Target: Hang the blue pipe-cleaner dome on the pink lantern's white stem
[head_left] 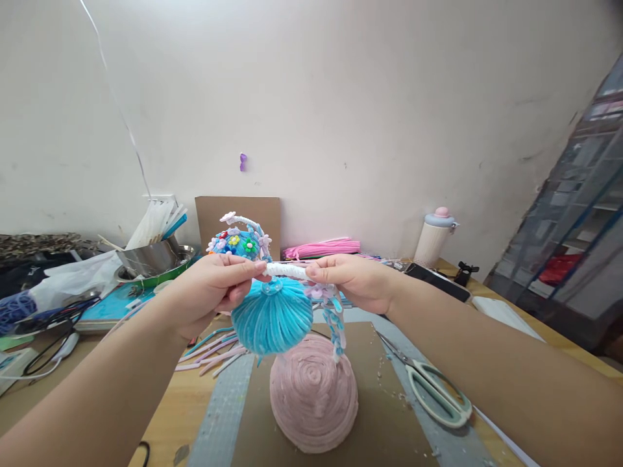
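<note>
Both my hands pinch a white fuzzy wrapped stem [287, 270] and hold it level in the air. My left hand [211, 279] grips its left end; my right hand [354, 280] grips its right end. Just below hangs or stands a blue ribbed shell shape [272, 318] with a clear piece at its top; whether it joins the stem cannot be told. A strand of blue and lilac leaves [335, 324] dangles under my right hand. Behind my left fingers are a blue piece covered with colourful flowers [236, 241] and a curved flowered stem [253, 225].
A pink coiled round base [314, 395] rests on brown cardboard [389, 415]. Green-handled scissors [435, 392] lie right of it, cut fuzzy stems [214, 353] left. Farther back are a metal pot [150, 258], pink stems [321, 248], a bottle [435, 237] and a phone [438, 281].
</note>
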The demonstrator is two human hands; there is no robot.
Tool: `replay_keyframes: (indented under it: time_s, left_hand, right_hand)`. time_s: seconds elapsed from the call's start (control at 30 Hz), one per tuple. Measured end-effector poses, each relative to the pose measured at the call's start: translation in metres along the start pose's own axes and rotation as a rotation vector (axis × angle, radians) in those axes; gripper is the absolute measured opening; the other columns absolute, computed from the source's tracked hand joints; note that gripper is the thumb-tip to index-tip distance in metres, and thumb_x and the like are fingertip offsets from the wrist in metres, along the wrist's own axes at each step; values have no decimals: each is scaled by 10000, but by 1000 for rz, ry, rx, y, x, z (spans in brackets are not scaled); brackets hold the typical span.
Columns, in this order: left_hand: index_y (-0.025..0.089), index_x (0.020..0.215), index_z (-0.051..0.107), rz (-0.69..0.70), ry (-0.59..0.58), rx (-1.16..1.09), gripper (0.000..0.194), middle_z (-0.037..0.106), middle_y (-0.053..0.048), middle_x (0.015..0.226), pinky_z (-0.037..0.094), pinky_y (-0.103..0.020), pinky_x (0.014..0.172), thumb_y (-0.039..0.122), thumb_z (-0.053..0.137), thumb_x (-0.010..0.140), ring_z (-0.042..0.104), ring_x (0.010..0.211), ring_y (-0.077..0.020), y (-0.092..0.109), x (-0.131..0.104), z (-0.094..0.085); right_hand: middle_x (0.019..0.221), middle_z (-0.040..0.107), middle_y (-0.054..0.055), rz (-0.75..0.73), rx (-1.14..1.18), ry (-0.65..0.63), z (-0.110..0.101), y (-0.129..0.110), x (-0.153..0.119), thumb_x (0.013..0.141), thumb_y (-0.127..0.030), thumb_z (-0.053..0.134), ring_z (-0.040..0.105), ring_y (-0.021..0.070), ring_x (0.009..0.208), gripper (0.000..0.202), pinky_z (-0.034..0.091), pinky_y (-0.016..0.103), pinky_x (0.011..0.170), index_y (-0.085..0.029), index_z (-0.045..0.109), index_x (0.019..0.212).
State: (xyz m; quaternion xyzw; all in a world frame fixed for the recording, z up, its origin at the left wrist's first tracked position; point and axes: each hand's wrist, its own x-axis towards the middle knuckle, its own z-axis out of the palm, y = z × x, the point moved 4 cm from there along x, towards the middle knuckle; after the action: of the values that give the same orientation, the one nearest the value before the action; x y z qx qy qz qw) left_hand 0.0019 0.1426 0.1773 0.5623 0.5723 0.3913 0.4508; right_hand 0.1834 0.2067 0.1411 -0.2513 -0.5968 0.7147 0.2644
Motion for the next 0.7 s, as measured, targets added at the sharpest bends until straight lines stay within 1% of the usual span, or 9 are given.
replay_keyframes:
  time_s: [0.2, 0.4, 0.57, 0.7]
  left_hand:
    - [160, 455, 499, -23, 43, -13, 371, 345, 49, 355, 119, -156, 314, 342, 626, 752, 214, 313, -17, 7, -1, 0]
    - [156, 434, 485, -8, 59, 16, 398, 355, 46, 358, 169, -145, 328, 332, 629, 760, 237, 330, -17, 13, -3, 1]
    - [152, 447, 496, -11, 79, 27, 378, 366, 44, 361, 168, -146, 323, 312, 616, 767, 241, 328, -16, 17, -4, 0]
    - [139, 528, 576, -4, 86, 38, 295, 366, 51, 355, 159, -142, 318, 303, 602, 772, 239, 317, -14, 20, -4, 0]
  right_hand:
    - [605, 569, -22, 27, -3, 4, 5, -2, 0, 676, -324, 765, 499, 105, 566, 228, 388, 245, 573, -144, 628, 645]
    - [658, 602, -3, 63, 9, 21, 8, -4, 2, 700, -253, 722, 517, 114, 608, 148, 399, 255, 612, -126, 648, 687]
    - [650, 593, -2, 58, -14, 11, 10, -4, 4, 679, -267, 734, 510, 126, 620, 167, 388, 268, 627, -137, 631, 673]
    - [634, 576, -12, 38, -33, 7, 9, -3, 5, 646, -294, 757, 486, 124, 610, 211, 368, 270, 616, -153, 601, 638]
